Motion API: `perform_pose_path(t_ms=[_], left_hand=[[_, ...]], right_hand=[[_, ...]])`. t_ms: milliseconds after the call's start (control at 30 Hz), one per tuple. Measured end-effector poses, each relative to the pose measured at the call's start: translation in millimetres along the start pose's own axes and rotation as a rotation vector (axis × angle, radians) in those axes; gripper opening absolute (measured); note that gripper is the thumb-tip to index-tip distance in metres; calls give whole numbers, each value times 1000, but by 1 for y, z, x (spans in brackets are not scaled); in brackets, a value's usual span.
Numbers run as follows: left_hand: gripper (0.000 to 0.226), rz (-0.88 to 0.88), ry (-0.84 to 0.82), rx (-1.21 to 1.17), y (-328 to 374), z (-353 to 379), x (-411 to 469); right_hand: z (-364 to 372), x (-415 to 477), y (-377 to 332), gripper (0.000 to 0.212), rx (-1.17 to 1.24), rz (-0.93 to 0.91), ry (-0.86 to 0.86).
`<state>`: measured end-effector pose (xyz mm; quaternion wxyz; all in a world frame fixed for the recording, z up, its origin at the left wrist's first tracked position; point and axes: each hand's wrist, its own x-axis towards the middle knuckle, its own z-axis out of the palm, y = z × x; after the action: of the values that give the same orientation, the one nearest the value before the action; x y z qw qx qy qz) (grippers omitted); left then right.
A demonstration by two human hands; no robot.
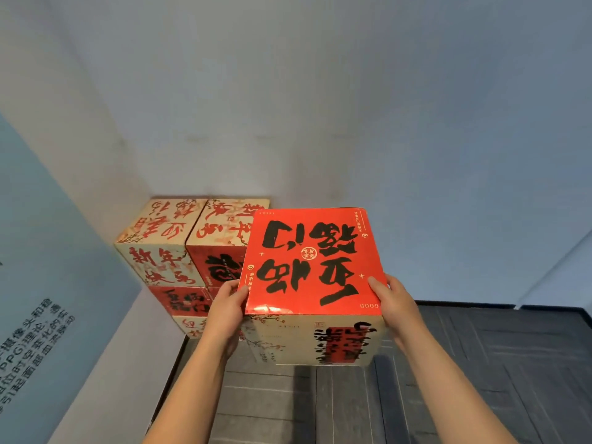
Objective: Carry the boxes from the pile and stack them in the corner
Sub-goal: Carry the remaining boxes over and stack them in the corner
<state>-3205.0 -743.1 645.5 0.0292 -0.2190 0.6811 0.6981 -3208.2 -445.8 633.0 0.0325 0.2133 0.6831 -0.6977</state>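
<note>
I hold a cube-shaped box [312, 261] with a red top bearing black characters and cream sides, raised above the floor. My left hand [226, 310] grips its left side and my right hand [395, 304] grips its right side, thumbs on the top edge. Just behind and left of it, a stack of similar cream-and-red boxes [166, 248] fills the corner, two side by side on top, with lower layers underneath. The held box hides the right part of the stack.
A grey wall [320, 107] rises behind the stack. A light blue panel with printed text [35, 331] runs along the left. Dark grey carpet tiles [480, 379] cover the floor to the right and below.
</note>
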Motion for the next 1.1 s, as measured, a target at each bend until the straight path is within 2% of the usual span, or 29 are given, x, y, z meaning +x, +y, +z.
perform_pose_path(t_ms=[200,300,433,533,633,800,933,1100], left_hand=[[18,-22,-24,-35,20,36,76],[17,-50,-72,-32,23,55,121],[15,-37,-147,89,27,72,189],[27,-30,-168,155,37,79,238],[31,-24,-205,205,48,83,280],[33,46,-163,346,43,85,339],[36,148,-87,549,29,91,375],[43,118,-25,635,7,93,407]], right_hand=[[4,71,-33,20,-117,-14,-5],[7,113,-37,26,-156,16,25],[21,164,-42,30,-158,44,111],[39,197,-46,25,-136,47,123],[55,233,-43,30,-127,47,134],[82,290,-29,29,-52,86,120],[99,335,-16,24,-13,110,80],[112,379,10,21,-38,122,23]])
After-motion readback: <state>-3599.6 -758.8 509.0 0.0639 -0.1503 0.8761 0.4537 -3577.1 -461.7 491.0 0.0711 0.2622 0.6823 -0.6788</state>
